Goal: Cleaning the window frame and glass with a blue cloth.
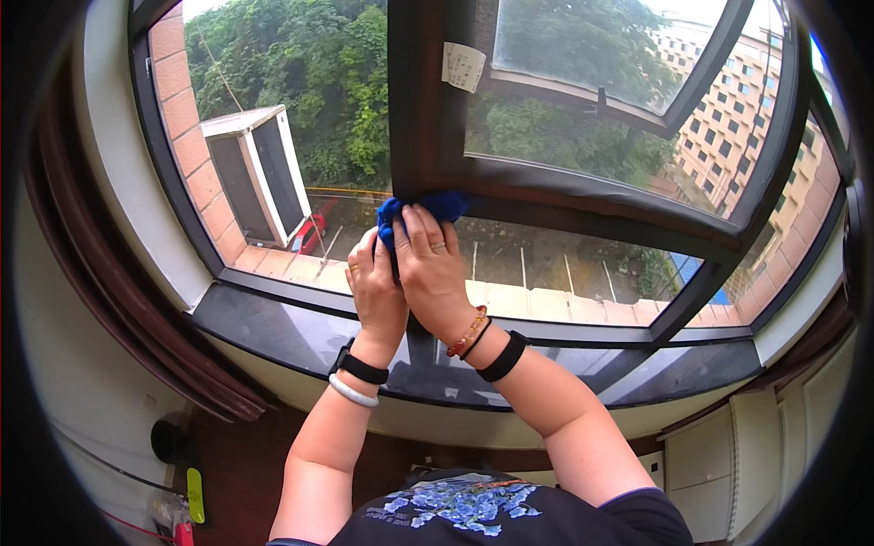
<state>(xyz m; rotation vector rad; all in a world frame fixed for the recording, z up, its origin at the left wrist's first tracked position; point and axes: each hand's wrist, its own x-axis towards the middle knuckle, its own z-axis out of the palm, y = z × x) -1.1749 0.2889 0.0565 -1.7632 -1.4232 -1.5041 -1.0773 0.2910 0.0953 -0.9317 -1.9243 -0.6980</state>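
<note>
A crumpled blue cloth (446,206) lies against the dark window frame (407,136), where the upright post meets the lower crossbar. My right hand (431,270) presses on the cloth, its fingers bent together over it. Close beside it, my left hand (376,289) is closed at the cloth's left edge, around the side of the post. Part of the cloth is hidden under my fingers. Both arms reach forward over the dark stone sill (446,378).
An open window sash (601,182) with a screen fills the upper right, with a white paper label (462,66) on its frame. A dark curtain (100,246) hangs at the left. White cabinets (710,464) stand lower right. A white-framed box unit (259,173) is outside.
</note>
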